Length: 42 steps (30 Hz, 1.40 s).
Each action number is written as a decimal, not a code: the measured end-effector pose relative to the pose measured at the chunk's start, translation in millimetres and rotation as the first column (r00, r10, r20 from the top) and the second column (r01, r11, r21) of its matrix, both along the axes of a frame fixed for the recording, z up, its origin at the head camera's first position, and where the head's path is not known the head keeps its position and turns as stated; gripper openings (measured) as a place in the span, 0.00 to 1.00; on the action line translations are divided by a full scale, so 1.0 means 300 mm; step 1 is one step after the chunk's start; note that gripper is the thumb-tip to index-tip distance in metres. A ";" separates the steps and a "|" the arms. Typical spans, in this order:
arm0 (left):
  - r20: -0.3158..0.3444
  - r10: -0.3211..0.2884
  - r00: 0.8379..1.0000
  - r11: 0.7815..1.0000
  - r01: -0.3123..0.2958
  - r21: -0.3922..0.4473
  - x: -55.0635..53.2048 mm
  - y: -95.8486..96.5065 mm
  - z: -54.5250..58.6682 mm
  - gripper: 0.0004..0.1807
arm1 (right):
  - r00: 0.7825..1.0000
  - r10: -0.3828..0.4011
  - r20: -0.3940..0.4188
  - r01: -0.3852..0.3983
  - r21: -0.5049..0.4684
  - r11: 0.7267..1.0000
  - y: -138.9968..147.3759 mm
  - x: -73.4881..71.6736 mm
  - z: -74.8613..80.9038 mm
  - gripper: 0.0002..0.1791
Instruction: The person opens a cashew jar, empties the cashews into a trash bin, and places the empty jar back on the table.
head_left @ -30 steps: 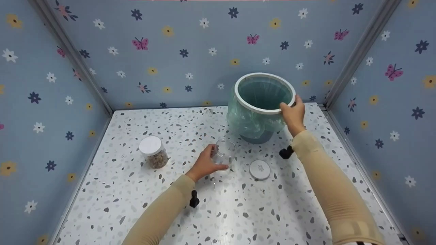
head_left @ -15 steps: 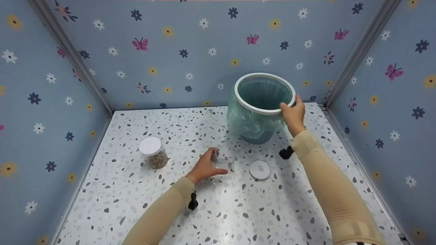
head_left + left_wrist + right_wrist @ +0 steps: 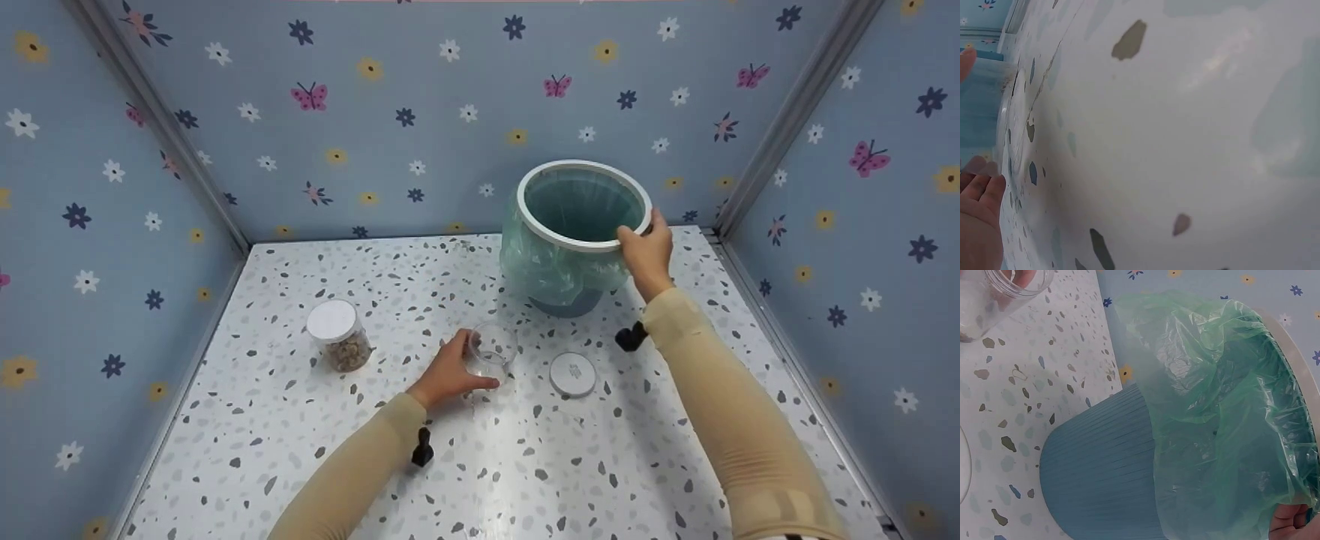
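In the head view, my left hand point(image 3: 454, 371) holds a clear, lidless jar point(image 3: 495, 341) near the table's middle, fingers on its far side and thumb on the near side. The left wrist view catches that hand's fingertips point(image 3: 991, 177) against the jar's clear wall point(image 3: 979, 112). My right hand point(image 3: 649, 251) grips the white rim of a blue trash bin point(image 3: 566, 306), thumb over the rim. A green bag point(image 3: 1207, 427) lines the bin and hangs over its outside. The bin leans a little toward me.
A white lid point(image 3: 572, 374) lies flat on the speckled table point(image 3: 300, 465), right of the jar. Farther left stands a white-lidded jar point(image 3: 339, 335) with brown pieces inside. Flowered blue walls point(image 3: 420, 90) enclose the back and both sides.
My left hand and the clear jar have shifted slightly toward me, the jar tilting briefly and now standing mouth up. The right hand and the bin have stayed in place.
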<state>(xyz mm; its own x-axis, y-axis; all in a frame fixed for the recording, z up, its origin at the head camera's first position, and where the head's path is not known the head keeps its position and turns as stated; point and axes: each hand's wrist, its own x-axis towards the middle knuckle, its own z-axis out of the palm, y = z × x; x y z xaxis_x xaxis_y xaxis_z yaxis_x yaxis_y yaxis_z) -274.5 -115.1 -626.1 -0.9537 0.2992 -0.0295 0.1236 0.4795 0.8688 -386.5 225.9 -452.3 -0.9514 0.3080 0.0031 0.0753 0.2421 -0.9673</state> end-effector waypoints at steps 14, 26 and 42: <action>-0.020 -0.001 1.000 0.999 0.002 0.049 0.012 -0.011 -0.019 0.53 | 1.000 0.013 0.016 -0.013 -0.018 1.000 0.005 -0.005 0.001 0.49; 0.029 0.010 1.000 0.996 -0.013 0.090 0.027 -0.009 -0.025 0.54 | 1.000 0.019 0.005 -0.019 -0.018 1.000 0.003 0.000 -0.001 0.48; 0.006 -0.020 1.000 0.998 0.020 0.063 0.046 -0.031 0.013 0.59 | 1.000 -0.007 0.013 0.007 -0.003 1.000 -0.003 -0.001 -0.002 0.48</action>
